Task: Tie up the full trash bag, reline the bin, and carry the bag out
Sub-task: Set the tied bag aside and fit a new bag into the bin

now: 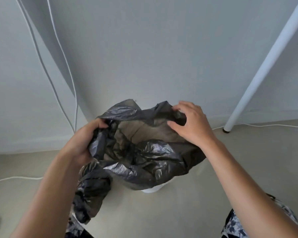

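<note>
A thin black trash bag (pixel 144 162) is spread open over a small white bin (pixel 152 189), of which only the bottom edge shows. The bag's mouth gapes in the middle and its inside looks pale. My left hand (pixel 83 140) grips the bag's left rim in a bunched fold. At the far right rim, my right hand (pixel 190 123) pinches the plastic between thumb and fingers. A second crumpled black bag (pixel 89 196) hangs or lies below my left forearm, at the bin's left side.
The bin stands on a beige floor close to a grey wall. White cables (pixel 65 66) run down the wall at the left and along the floor. A white furniture leg (pixel 258 71) slants down to the floor at the right. My patterned clothing (pixel 237 224) shows at the bottom.
</note>
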A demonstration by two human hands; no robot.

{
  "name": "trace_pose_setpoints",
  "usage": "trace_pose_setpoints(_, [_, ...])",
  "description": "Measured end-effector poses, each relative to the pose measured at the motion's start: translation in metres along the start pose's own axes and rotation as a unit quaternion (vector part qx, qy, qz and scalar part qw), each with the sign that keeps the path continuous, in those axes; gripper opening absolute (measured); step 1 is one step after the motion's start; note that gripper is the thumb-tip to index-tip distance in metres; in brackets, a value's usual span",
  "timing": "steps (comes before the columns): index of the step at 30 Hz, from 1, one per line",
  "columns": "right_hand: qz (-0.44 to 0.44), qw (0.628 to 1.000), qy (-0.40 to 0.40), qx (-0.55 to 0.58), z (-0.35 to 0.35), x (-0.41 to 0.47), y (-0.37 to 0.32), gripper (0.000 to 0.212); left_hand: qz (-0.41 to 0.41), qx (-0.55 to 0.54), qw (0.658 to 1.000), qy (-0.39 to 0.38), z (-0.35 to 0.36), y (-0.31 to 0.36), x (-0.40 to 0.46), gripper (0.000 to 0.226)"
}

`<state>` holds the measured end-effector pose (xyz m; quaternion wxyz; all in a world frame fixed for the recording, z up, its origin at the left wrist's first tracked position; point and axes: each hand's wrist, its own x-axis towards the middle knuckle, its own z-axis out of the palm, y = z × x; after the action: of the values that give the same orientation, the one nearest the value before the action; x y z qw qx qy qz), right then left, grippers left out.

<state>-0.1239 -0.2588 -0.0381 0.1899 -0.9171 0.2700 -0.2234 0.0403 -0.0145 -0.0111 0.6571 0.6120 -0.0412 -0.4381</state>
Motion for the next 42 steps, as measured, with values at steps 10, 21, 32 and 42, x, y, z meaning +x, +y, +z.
trace_pose_setpoints(10, [0.146,0.987,-0.067,0.023,0.025,0.012,0.004,0.045,0.100,-0.014,0.994,0.041,-0.029,-0.020,0.013,0.042])
trace_pose_setpoints(21, [0.317,0.919,-0.095,0.216,0.015,0.015,0.010,0.025,-0.021,0.212,0.973,-0.090,-0.056,-0.027,0.001,0.064])
trace_pose_setpoints(32, [0.329,0.876,-0.155,0.317,0.008,0.014,0.021,0.012,0.064,0.039,0.995,0.062,-0.048,-0.028,0.018,0.033])
trace_pose_setpoints(42, [0.237,0.936,0.099,0.241,0.040,0.022,0.037,0.015,0.108,-0.137,0.981,0.080,-0.052,-0.035,0.053,0.040])
